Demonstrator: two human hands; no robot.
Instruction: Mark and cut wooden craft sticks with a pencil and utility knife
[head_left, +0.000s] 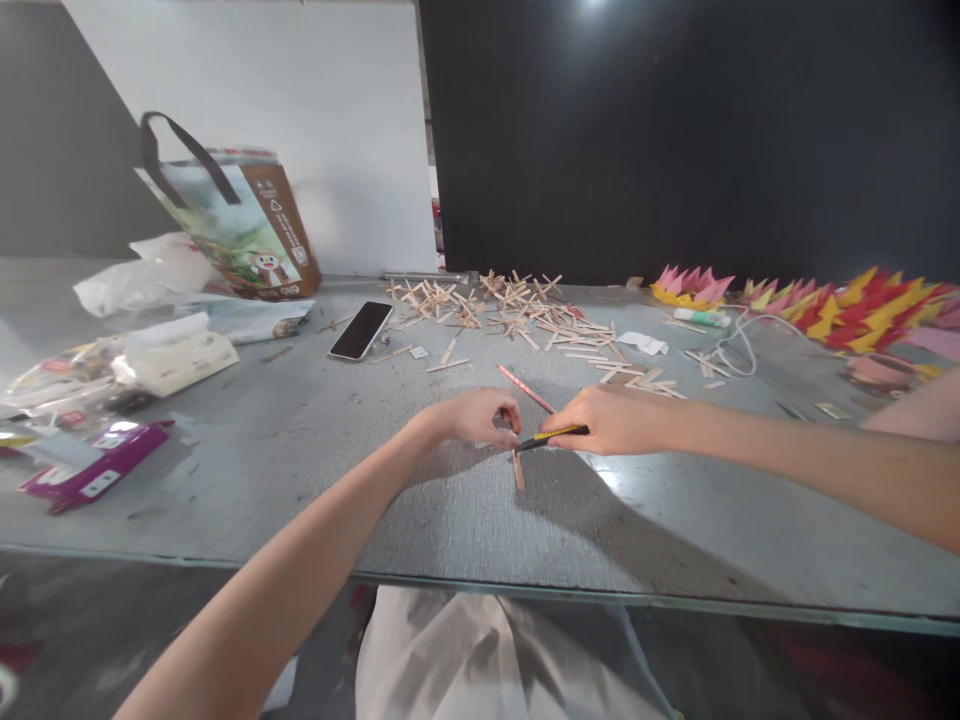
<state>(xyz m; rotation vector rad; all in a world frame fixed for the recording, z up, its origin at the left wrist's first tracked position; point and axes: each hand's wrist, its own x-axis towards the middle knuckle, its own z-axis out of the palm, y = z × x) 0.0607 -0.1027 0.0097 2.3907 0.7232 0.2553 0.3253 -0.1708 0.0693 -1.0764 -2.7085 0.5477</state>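
My right hand (609,418) is closed around a yellow and black utility knife (559,434). The knife's front end meets a short flat wooden stick (519,472) on the tabletop. Close to that point, the curled fingers of my left hand (486,416) pinch the far end of the same stick, which they partly hide. A red patterned pencil (523,386) lies just beyond the two hands, its near end running behind my right hand.
Behind lie a heap of wooden sticks (517,300) and a phone (361,331). A printed bag (247,225) and plastic packaging (180,355) occupy the left. Folded paper pieces (862,310), a glue stick (702,317) and a white cable (739,345) lie right, near another person's arm (919,408).
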